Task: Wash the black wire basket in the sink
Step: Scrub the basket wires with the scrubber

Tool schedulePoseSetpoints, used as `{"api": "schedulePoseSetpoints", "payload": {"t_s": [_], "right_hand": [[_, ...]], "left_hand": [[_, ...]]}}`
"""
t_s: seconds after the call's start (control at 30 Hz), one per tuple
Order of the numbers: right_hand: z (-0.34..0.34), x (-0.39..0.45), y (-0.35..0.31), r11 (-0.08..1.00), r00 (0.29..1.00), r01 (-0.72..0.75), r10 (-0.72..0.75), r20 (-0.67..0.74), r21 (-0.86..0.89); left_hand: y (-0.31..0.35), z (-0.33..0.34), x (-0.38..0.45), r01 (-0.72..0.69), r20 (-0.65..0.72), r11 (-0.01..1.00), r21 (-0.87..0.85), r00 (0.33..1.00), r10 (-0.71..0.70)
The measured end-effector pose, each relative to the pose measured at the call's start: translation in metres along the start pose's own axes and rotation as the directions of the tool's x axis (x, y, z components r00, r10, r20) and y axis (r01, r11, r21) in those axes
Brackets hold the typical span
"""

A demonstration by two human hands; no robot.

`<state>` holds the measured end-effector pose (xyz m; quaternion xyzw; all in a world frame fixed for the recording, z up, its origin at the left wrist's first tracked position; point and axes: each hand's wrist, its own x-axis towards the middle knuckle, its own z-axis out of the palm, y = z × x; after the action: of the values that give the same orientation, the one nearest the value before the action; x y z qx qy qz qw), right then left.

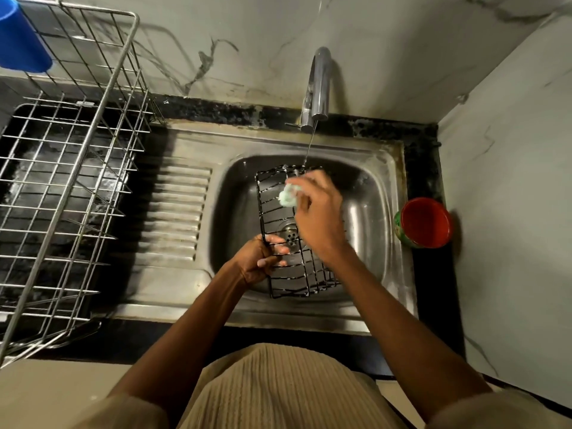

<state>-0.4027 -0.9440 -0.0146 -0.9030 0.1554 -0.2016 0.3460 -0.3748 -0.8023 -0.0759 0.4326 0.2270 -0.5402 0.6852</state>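
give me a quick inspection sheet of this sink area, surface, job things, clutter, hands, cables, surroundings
surface: stainless steel sink with ribbed drainboard, set in a dark stone counter
job's things: black wire basket lies in the basin over the drain, flecked with suds; thin stream runs from the chrome tap onto its far end
clutter: red-lidded green container on the counter right of the sink
hands: left hand grips the basket's left rim; right hand holds a pale green soapy scrubber over the basket
cables: nothing seen
surroundings: steel wire dish rack on the left, blue plastic cup at its top corner, white marble-look walls
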Motion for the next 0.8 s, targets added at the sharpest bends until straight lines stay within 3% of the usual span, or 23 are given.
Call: {"api": "schedulePoseSetpoints", "payload": {"t_s": [0.13, 0.23, 0.33, 0.43, 0.63, 0.8], "right_hand": [[0.001, -0.061, -0.003, 0.978, 0.970, 0.206, -0.207, 0.132, 0.017], [-0.009, -0.096, 0.008, 0.968, 0.942, 0.249, -0.244, 0.231, 0.009], [-0.014, -0.090, 0.030, 0.986, 0.970, 0.156, -0.163, 0.181, 0.050], [-0.013, -0.052, 0.055, 1.000, 0.995, -0.018, 0.015, 0.100, 0.024], [-0.014, 0.042, 0.075, 0.981, 0.979, -0.191, 0.188, -0.080, -0.038], [-0.010, 0.042, 0.088, 0.973, 0.977, -0.211, 0.212, 0.002, -0.094]], "left_hand": [[0.011, -0.003, -0.002, -0.054, -0.023, 0.997, -0.058, 0.998, 0.053], [0.018, -0.013, -0.004, -0.090, -0.052, 0.988, -0.125, 0.995, 0.084], [0.018, -0.024, -0.003, -0.065, -0.038, 0.988, -0.139, 0.997, 0.060], [0.012, -0.028, -0.001, -0.010, -0.001, 0.990, -0.142, 1.000, 0.010], [-0.005, -0.020, -0.005, 0.007, 0.044, 0.998, -0.062, 0.999, -0.004], [-0.005, -0.023, -0.007, -0.020, 0.080, 0.999, -0.045, 0.997, 0.024]]}}
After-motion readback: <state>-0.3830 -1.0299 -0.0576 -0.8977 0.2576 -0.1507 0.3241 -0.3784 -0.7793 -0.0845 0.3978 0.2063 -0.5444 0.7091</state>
